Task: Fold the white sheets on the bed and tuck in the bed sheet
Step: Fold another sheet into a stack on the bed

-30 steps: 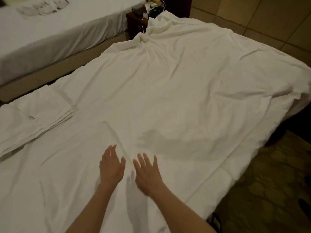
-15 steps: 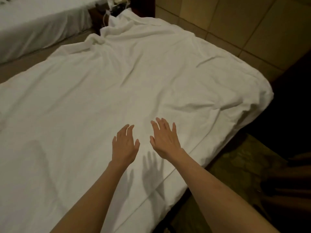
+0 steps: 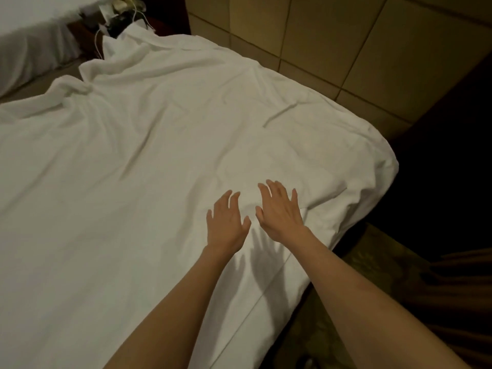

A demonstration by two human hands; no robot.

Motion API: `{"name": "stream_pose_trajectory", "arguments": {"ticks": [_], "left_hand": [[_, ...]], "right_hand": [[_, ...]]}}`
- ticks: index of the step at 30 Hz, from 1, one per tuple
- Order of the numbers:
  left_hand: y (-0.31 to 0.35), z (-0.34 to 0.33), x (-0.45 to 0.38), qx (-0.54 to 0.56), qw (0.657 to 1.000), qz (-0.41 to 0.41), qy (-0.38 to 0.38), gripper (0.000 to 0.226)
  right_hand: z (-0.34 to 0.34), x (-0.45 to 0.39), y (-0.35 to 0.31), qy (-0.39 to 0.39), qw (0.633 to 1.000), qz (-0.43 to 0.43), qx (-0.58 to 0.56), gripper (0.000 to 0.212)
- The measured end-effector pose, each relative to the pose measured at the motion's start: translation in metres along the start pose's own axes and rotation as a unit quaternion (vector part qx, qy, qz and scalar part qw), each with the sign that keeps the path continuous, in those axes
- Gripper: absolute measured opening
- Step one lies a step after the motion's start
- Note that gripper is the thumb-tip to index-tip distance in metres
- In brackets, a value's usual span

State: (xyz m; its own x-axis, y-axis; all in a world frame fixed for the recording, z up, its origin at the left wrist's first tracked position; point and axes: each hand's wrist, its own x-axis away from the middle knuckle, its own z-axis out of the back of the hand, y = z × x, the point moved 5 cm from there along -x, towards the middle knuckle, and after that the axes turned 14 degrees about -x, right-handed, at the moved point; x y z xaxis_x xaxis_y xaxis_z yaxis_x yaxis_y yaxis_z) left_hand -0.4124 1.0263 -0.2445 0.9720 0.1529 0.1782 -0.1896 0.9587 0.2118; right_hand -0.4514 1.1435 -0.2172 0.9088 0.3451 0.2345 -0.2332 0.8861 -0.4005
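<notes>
Head cam looks down at both arms reaching over the bed, left hand (image 3: pixel 226 225) and right hand (image 3: pixel 279 211) side by side, each grip released, fingers spread, holding nothing. From the shadows below I'd guess they hover just above the white sheet (image 3: pixel 159 182), can't tell if they touch. That sheet lies spread over the whole bed, wrinkled, with its right corner (image 3: pixel 372 166) drooping off the edge. To do this well I'd smooth outward toward that corner before pinching anything. Far end is bunched up by the nightstand (image 3: pixel 117 20), so flatten that too
</notes>
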Motion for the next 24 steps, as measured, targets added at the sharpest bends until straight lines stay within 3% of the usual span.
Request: {"name": "stream_pose_trajectory", "arguments": {"ticks": [5,11,19,24], "left_hand": [[0.065,-0.021,-0.052,0.014,1.000,0.007,-0.019,0.067],[0.131,-0.068,-0.103,0.028,0.995,0.080,-0.060,0.078],[0.194,-0.120,-0.131,0.042,0.980,0.144,-0.133,0.100],[0.201,-0.135,-0.132,-0.011,0.973,0.149,-0.175,0.107]], "right_hand": [[0.017,-0.051,0.076,-0.025,1.000,0.002,0.011,0.055],[0.027,-0.112,0.186,-0.081,0.996,-0.017,0.016,0.052],[0.021,-0.147,0.298,-0.140,0.963,-0.205,-0.104,0.068],[0.009,-0.155,0.305,-0.163,0.939,-0.176,-0.246,0.057]]}}
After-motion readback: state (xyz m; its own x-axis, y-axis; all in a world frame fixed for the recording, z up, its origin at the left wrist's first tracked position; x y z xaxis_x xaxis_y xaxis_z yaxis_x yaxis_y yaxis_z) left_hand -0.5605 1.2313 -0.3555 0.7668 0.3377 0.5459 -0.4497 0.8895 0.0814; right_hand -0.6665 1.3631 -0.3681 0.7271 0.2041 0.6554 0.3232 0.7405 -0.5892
